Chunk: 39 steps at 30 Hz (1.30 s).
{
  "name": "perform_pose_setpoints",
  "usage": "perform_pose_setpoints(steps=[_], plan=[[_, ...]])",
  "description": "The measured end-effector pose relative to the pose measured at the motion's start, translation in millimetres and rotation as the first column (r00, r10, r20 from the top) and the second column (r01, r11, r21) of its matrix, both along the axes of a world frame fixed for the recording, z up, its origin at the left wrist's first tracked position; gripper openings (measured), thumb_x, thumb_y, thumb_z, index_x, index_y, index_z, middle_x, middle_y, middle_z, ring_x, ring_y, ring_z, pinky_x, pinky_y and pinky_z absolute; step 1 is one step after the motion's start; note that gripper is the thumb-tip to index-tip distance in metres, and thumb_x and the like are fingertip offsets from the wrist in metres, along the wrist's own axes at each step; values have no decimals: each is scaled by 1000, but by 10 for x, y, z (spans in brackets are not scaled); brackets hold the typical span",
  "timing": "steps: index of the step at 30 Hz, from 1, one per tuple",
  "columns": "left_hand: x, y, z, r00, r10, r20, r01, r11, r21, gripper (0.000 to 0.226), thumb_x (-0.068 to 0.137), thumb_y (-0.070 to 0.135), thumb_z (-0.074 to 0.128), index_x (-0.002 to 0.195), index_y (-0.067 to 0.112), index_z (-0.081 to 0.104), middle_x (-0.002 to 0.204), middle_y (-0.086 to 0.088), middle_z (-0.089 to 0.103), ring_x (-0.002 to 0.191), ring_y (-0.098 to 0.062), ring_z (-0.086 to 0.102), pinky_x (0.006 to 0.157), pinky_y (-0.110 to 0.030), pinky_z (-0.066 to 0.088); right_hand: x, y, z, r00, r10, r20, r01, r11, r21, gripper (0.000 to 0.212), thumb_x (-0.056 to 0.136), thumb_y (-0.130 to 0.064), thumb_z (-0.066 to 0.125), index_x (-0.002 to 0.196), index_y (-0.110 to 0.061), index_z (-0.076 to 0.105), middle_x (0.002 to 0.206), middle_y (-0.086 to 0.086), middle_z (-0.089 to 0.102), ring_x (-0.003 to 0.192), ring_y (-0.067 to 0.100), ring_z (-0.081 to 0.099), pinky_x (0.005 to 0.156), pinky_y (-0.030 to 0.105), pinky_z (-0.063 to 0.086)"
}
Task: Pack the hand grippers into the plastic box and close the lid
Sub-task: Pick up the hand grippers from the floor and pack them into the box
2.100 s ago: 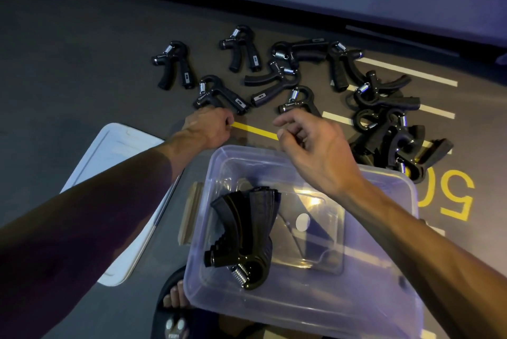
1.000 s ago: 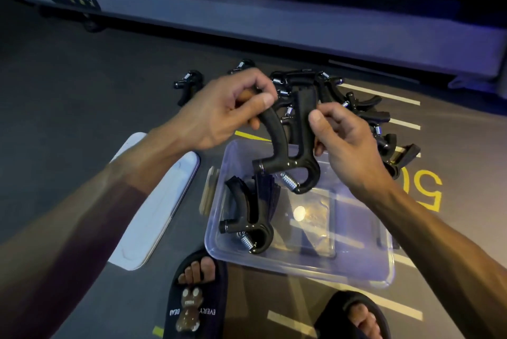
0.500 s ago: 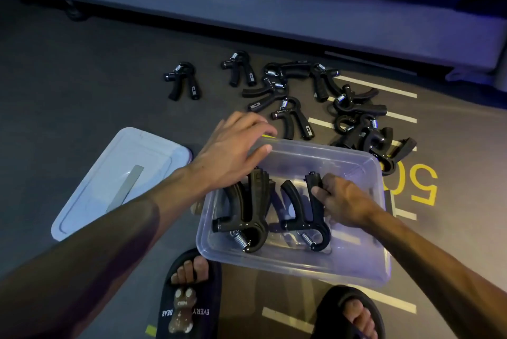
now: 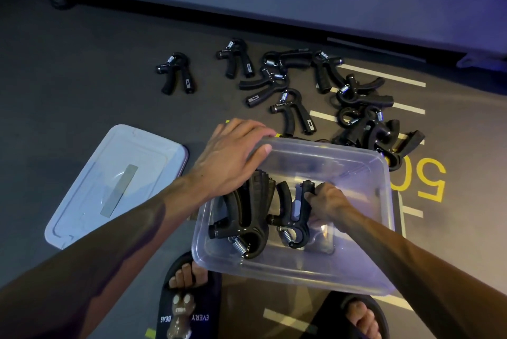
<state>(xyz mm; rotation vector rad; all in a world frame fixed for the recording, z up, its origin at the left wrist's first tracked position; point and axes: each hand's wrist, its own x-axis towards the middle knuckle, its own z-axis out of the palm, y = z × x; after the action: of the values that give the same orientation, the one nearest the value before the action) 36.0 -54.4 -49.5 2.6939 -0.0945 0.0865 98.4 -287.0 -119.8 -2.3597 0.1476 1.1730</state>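
Observation:
A clear plastic box (image 4: 356,281) stands on the floor between my feet. Inside it, a stack of black hand grippers (image 4: 247,218) leans at the left. Beside that stack stands one more hand gripper (image 4: 295,215), and my right hand (image 4: 326,202) grips its right handle inside the box. My left hand (image 4: 233,157) rests flat over the box's far left corner, fingers straight on the rim. Several loose hand grippers (image 4: 296,110) lie scattered on the floor beyond the box. The box's lid (image 4: 82,187) lies flat on the floor to the left.
My two feet in black slippers (image 4: 186,303) are just in front of the box. Yellow and white floor markings, including "50" (image 4: 422,182), run under and right of the box. A long pale base of gym equipment (image 4: 274,1) crosses the far side.
I lifted a hand gripper from the floor with both hands, then lowered it into the box with my right hand. My left hand let go and came down onto the box's rim.

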Motion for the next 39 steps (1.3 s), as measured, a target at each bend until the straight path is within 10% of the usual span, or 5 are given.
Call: perform_pose_setpoints(steps=[8,16,24,30,39], plan=[[1,7,-15,1000,7,-9,-7,1000,3,36,106,41,38,136,28,54,129,10,57,120,-13,46,96,-33,35,54,0,32,976,210,-49,-216,954,-206,22,96,-28,63,84,-8,63,76,10,71,62,23,69,58,30,58],[-14,5,-5,1000,16,11,-16,1000,3,35,106,41,38,134,28,55,128,10,57,116,-14,48,93,-33,35,-187,136,175,529,815,235,-748,579,-324,27,90,-39,63,110,-20,60,112,4,68,102,30,65,77,32,47],[-9,-4,-5,1000,23,7,-23,1000,8,34,107,41,38,133,28,55,126,10,58,115,-15,48,93,-34,36,-354,33,85,564,810,164,-794,586,-161,11,85,-22,67,95,-26,68,100,3,72,96,26,68,77,27,48],[-10,-8,-4,1000,30,1,-30,999,10,35,107,42,36,133,28,55,125,11,59,114,-15,48,93,-35,36,-414,-8,29,536,805,254,-802,580,-144,54,86,-23,68,135,-35,46,107,6,72,97,31,69,83,37,57],[-3,-17,5,999,41,-1,-41,999,7,35,106,42,36,131,28,56,122,11,60,111,-16,49,92,-37,38,-451,64,56,397,884,246,-874,446,-191,31,93,-27,61,125,-27,64,116,8,70,103,32,68,90,37,56]])
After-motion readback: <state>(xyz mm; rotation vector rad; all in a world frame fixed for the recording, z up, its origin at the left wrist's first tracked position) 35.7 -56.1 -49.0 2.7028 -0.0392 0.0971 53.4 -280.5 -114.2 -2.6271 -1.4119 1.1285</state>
